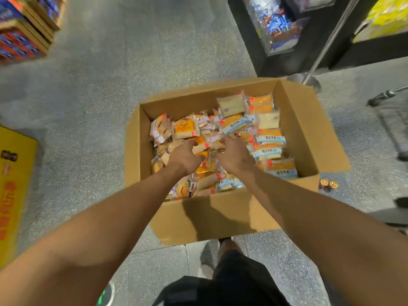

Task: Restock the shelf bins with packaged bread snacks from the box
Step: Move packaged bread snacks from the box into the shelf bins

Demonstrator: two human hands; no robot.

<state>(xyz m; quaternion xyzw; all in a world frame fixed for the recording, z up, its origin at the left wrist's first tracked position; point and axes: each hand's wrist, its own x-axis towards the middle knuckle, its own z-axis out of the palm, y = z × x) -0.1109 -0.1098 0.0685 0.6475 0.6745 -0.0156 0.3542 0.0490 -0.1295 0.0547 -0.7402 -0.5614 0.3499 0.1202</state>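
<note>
An open cardboard box point(220, 213) stands on the floor in front of me, filled with several packaged bread snacks point(269, 138) in clear wrappers with orange, blue and purple labels. Both arms reach down into it. My left hand point(184, 159) lies on the pile at the middle, fingers curled down onto an orange packet point(199, 143). My right hand point(235, 155) is beside it, fingers curled down among the packets near the centre. Whether either hand has a firm hold on a packet is hidden by the backs of the hands.
A black shelf unit with clear bins point(278, 29) of wrapped sweets stands at the upper right, a metal pole point(326, 43) before it. Stacked goods point(24, 29) sit upper left, a yellow carton point(13, 184) at left. Small gold-wrapped items point(329, 184) lie by the box.
</note>
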